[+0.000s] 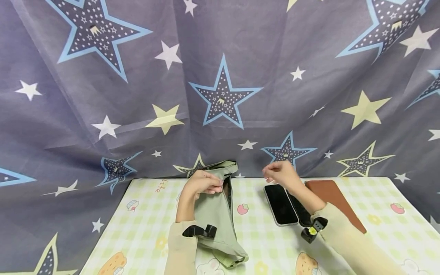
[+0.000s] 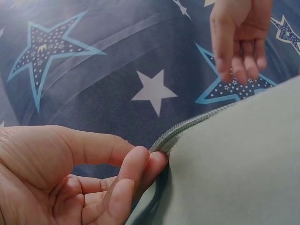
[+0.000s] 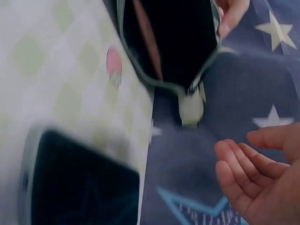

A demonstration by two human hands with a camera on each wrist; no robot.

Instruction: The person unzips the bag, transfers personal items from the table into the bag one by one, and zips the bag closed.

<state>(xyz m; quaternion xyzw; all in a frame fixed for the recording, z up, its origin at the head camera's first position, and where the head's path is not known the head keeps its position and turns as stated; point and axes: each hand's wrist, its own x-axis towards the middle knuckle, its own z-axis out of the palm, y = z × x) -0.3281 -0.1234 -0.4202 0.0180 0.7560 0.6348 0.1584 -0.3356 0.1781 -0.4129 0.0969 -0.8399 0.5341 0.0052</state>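
Note:
A pale green zippered pouch (image 1: 214,214) lies on the table, its zip side gaping. My left hand (image 1: 204,183) pinches the pouch's edge beside the zipper (image 2: 180,129), thumb and fingers together. The right wrist view shows the dark opening (image 3: 183,42) with a brown strip (image 3: 149,42) inside; what it belongs to is hidden. My right hand (image 1: 282,175) hovers right of the pouch, fingers loosely bent, holding nothing. Below it lies a phone (image 1: 281,204) with a dark screen.
A black flat item (image 1: 300,210) lies against the phone's right side, partly under my forearm. Farther right is a flat brown item (image 1: 338,200) with straight edges. The checked tablecloth (image 1: 144,225) ends at a star-patterned curtain (image 1: 220,145) behind.

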